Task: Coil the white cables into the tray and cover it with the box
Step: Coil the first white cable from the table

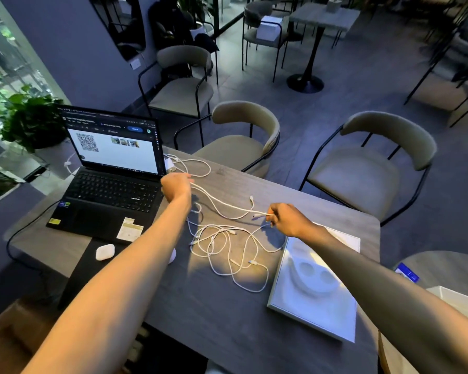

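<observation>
The fingers of the right hand (287, 218) pinch one end of a white cable (222, 205); the left hand (176, 187) is curled around the same cable farther along, its fingertips partly hidden behind the knuckles. The grey table (222, 314) is cut off at the lower edge. An open laptop (111, 171) sits at the left. The white tray (316, 287), with moulded hollows, lies at the right, partly under the right forearm. A white box (457, 298) shows only a corner at the right edge. Tangled white cables (227, 247) lie loose between laptop and tray. A small earbud case (105, 251) rests beside the laptop.
</observation>
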